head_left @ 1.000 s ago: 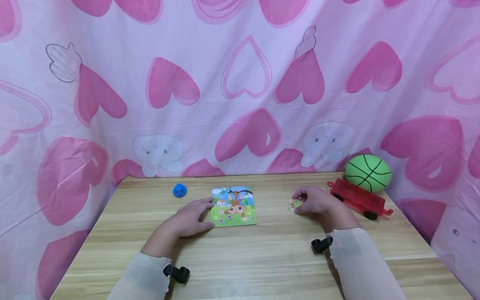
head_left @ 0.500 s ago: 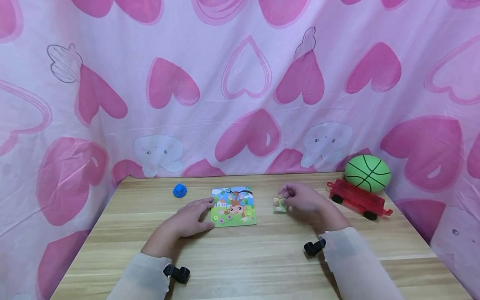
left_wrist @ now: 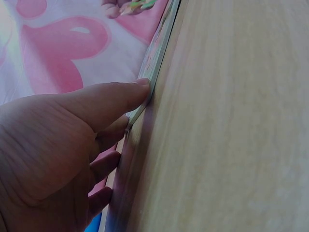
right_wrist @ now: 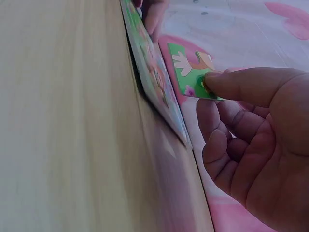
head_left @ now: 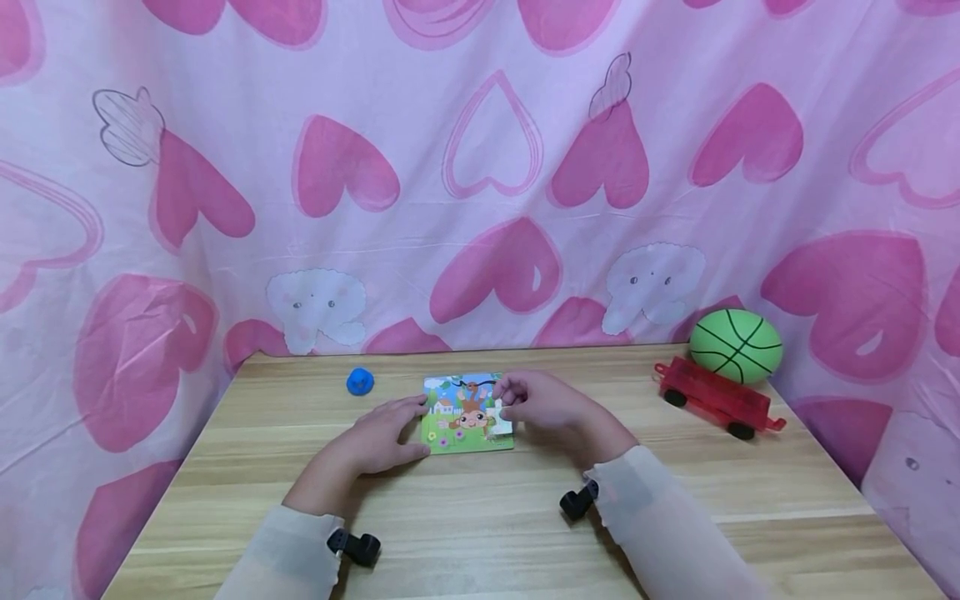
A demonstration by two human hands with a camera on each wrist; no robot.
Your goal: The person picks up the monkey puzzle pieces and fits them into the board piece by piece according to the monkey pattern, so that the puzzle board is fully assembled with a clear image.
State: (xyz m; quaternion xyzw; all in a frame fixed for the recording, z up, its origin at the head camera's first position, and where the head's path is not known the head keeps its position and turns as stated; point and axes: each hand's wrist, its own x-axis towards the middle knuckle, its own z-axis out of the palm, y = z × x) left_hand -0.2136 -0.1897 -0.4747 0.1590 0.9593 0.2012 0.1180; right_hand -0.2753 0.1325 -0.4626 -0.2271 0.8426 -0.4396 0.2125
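A jigsaw puzzle board (head_left: 450,433) with a cartoon monkey and a small house lies flat on the table. My left hand (head_left: 386,435) rests at its left side, thumb and fingertips touching the edge. Over the board's right part, my right hand (head_left: 551,408) pinches a small puzzle piece (right_wrist: 186,67) between thumb and forefinger. Seen from the right wrist, that piece is green with a pale hand shape and a purple flower. It is raised and tilted, apart from the board. The right hand's other fingers are curled.
The wooden table (head_left: 480,517) ends at a pink heart-patterned curtain (head_left: 495,167). A small blue toy (head_left: 360,382) sits at the back left. Back right, a red toy wagon (head_left: 712,396) stands beside a green ball (head_left: 737,346) with black lines.
My right hand has carried the puzzle piece leftward from the table's right side to above the board's right part. My left hand and the board have stayed put.
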